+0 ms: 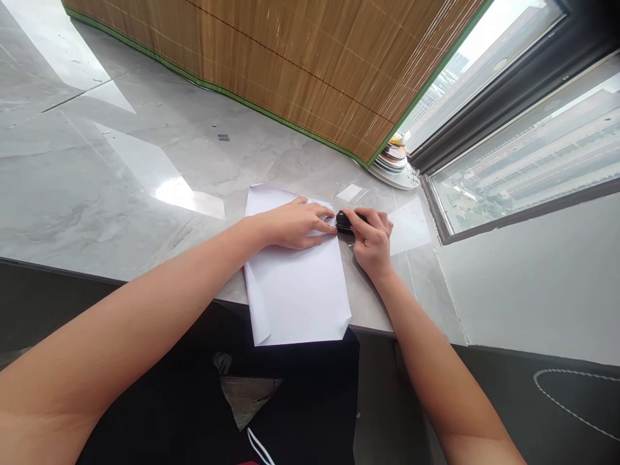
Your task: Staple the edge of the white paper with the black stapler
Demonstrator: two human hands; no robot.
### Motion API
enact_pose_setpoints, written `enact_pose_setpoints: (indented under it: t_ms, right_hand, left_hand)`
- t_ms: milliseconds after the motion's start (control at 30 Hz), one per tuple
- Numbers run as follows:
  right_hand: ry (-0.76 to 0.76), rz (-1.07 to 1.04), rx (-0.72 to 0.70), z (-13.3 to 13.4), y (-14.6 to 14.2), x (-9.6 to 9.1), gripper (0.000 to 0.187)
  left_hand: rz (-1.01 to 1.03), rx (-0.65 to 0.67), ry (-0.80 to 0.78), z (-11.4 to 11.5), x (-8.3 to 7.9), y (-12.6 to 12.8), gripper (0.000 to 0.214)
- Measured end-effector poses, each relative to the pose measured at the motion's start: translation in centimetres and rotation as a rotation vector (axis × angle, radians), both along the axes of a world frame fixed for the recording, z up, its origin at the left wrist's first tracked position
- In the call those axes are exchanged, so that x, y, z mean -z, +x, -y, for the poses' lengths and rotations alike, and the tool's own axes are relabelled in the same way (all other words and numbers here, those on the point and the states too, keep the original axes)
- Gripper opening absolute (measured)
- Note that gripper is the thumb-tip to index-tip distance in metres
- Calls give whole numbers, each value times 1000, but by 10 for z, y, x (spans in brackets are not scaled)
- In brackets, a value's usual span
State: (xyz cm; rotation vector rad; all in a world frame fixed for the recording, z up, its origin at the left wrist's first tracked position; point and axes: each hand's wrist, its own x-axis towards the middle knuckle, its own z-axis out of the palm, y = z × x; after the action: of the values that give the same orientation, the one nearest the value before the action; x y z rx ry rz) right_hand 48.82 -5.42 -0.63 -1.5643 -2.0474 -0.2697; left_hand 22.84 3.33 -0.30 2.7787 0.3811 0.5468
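White paper [300, 290] lies on the grey marbled tabletop, its lower end reaching past the front edge and its lower corners bent. My left hand [300, 223] rests on its upper part with the fingers stretched toward the right edge. My right hand [372, 236] is closed around a small black stapler [343, 221], whose front end meets the paper's right edge just beside my left fingertips. Most of the stapler's back part is hidden in my palm. Whether the paper is one sheet or several, I cannot tell.
A bamboo blind [290, 58] with green edging hangs at the back. Stacked round items [393, 161] stand in the corner by the window [523, 155]. Small grey staple strips [223, 137] lie on the tabletop [97, 213]. A white wall [533, 284] bounds the right side.
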Motion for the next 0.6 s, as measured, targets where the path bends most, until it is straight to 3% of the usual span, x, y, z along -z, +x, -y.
enact_pose_setpoints:
  t_ms: [200,333,500,600]
  right_hand:
    - [-30,64,-7,3,-7,-1,56]
    - [-33,-17,6,0,-3,-2,54]
    - [96,-233,207,-13,26,1,51]
    - [118,-266,255,-19,39,7,52]
  left_hand:
    - [34,7,-47,0,1,0,38]
    - [14,18,-41,0,-1,-2,39]
    - [-88,11,-58,-1,-5,-5,40]
    - [-87,7,-89,-1,-6,-6,40]
